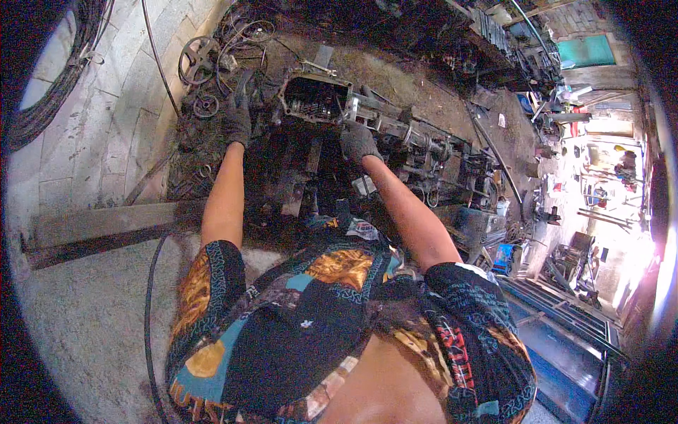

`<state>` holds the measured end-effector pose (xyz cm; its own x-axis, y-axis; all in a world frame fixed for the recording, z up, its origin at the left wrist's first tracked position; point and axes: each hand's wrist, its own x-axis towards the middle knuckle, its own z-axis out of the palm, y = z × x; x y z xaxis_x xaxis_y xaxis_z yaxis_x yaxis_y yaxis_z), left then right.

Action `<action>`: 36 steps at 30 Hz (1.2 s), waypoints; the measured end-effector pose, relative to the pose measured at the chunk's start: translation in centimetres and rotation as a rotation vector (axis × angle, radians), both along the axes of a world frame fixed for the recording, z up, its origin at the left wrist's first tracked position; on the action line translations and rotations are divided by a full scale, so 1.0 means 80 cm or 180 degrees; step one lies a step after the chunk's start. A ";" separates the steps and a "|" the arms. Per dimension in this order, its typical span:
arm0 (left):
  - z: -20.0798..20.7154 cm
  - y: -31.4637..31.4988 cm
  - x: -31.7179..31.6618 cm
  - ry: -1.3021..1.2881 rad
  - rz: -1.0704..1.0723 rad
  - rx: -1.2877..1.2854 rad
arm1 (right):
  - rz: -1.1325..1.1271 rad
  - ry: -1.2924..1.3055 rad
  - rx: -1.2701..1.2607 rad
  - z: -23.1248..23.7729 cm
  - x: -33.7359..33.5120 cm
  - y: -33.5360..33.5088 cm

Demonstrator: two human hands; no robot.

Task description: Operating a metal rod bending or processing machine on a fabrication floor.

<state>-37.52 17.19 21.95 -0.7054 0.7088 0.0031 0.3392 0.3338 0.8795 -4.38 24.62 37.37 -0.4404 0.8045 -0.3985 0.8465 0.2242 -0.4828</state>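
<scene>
Here, an open-topped, dark metal gear housing with a pale rim [318, 80] sits above the frame's centre, with grey toothed metal parts [321, 111] inside. By its lower right corner is the right hand in a dark grey knit glove [359, 143], fingers bent; whether they pinch anything I cannot tell. The left hand, likewise gloved [237, 126], is left of the housing, its grip unclear. A silver metal wrench [319, 68] lies near the housing's upper edge.
</scene>
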 end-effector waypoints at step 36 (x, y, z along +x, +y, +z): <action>0.072 0.049 -0.043 0.0992 -0.0416 -0.0511 | -0.0943 0.1523 0.0161 0.096 0.054 0.003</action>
